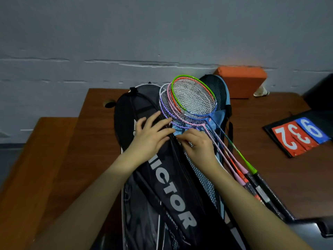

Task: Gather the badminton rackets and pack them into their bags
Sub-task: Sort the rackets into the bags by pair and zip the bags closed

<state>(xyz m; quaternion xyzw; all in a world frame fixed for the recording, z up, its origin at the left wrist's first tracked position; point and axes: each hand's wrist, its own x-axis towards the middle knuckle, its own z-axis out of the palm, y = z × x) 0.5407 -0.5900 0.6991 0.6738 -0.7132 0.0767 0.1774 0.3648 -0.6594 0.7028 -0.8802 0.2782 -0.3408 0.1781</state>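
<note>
A black racket bag with white lettering lies lengthwise on the wooden table. To its right lies a blue mesh bag with several rackets stacked on it: a green-and-orange racket on top, a pink racket and a purple racket fanned out to the left, handles pointing toward me at the right. My left hand rests flat on the black bag with fingers spread. My right hand has curled fingers at the black bag's edge, below the racket heads; what it pinches is hidden.
An orange block sits against the grey wall behind the bags. A flip scoreboard with red and blue number cards lies at the right. A dark object stands in the far right corner. A lower wooden surface lies left.
</note>
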